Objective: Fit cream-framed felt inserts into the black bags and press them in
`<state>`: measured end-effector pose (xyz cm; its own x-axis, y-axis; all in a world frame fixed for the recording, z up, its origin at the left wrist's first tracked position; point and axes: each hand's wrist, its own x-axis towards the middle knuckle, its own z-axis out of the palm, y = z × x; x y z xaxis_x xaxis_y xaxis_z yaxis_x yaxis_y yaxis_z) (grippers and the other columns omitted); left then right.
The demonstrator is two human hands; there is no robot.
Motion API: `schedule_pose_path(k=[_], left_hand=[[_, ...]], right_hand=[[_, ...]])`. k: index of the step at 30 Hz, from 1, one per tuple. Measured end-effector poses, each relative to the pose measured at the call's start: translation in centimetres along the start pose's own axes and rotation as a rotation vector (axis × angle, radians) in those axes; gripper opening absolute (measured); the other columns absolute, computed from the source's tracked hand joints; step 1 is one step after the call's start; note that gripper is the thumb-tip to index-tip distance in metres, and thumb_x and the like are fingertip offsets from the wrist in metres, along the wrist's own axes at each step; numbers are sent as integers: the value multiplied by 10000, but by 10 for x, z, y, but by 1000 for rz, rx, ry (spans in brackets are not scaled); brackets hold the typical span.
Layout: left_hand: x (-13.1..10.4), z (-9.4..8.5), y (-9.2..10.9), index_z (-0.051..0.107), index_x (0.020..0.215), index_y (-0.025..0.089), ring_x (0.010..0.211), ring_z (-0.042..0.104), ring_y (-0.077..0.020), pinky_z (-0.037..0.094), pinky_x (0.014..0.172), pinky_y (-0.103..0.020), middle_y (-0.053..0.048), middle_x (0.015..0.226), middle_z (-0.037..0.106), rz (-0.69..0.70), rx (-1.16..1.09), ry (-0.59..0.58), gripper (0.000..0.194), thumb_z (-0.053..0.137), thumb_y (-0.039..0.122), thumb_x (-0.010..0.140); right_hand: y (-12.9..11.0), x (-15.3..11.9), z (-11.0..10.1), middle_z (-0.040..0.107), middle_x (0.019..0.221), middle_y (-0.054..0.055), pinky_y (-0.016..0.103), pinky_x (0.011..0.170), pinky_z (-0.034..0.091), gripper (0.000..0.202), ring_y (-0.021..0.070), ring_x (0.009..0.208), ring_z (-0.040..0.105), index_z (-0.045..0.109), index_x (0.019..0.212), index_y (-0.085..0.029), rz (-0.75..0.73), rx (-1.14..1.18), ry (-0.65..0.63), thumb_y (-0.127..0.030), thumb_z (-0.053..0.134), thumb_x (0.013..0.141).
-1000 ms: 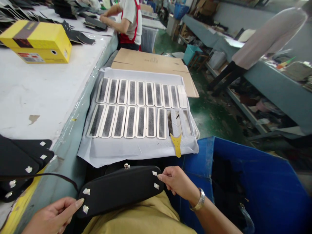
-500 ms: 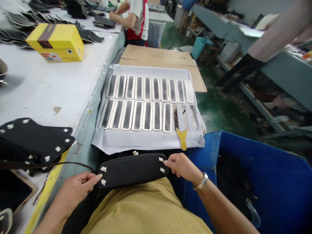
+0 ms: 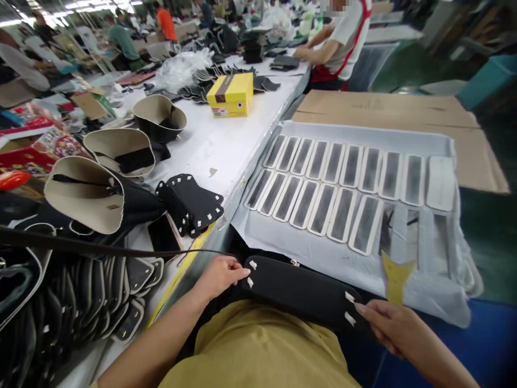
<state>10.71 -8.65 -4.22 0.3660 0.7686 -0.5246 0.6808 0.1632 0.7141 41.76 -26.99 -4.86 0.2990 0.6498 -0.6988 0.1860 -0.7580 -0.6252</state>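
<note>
Across my lap lies a long black bag piece with rounded ends, small white tabs near its corners. My left hand pinches its left end beside two tabs. At the opposite end, my right hand has thumb and fingers closed on the edge, close to the other tabs. A thin dark strap runs from the left toward this end of the piece. Beyond it, rows of pale-rimmed strips with dark centres lie on a grey cloth-covered board. A yellow forked piece rests at the board's near edge.
On the white table to the left are black pieces with white tabs, open bag bodies, a phone, stacked black flaps and a yellow box. Cardboard lies behind the board. A co-worker stands at the table's far side.
The view has swung left, bringing more of the table and the bag bodies into sight. Both hands still grip the ends of the black piece.
</note>
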Motion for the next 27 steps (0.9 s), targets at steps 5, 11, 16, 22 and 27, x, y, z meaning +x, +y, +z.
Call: schedule_pose_path(k=[5,11,16,22,27], left_hand=[[-1,-1,1,556,604,151,410,388,-72,297,454,-206,45,464,507,7,-21,2,295,622,429,675],[0,0,3,534,587,153,463,452,-99,312,472,-214,37,486,513,61,25,-25,293,590,420,696],[-8,0,12,554,603,159,546,510,-127,335,527,-234,14,563,559,195,360,74,254,566,359,760],[-28,25,6,570,741,168,657,561,-155,431,624,-270,-18,688,588,631,714,389,148,509,237,857],[-23,59,32,550,1077,188,1134,487,-258,403,956,-424,-124,1225,538,1123,640,204,318,624,303,790]], right_hand=[[-2,-1,1,386,382,-62,191,353,208,452,55,308,314,418,577,-199,36,-5,-16,-633,506,668],[0,1,0,380,382,-68,188,345,196,453,50,300,307,406,574,-199,38,-20,-13,-634,519,634],[2,4,1,391,390,-68,185,333,194,440,48,290,320,411,580,-198,47,-50,1,-626,507,619],[2,2,1,430,420,-63,168,323,201,388,48,297,355,431,606,-189,16,-80,38,-563,489,694],[-6,-6,-1,459,427,-62,158,314,233,297,52,309,387,457,614,-181,-5,-72,63,-440,505,751]])
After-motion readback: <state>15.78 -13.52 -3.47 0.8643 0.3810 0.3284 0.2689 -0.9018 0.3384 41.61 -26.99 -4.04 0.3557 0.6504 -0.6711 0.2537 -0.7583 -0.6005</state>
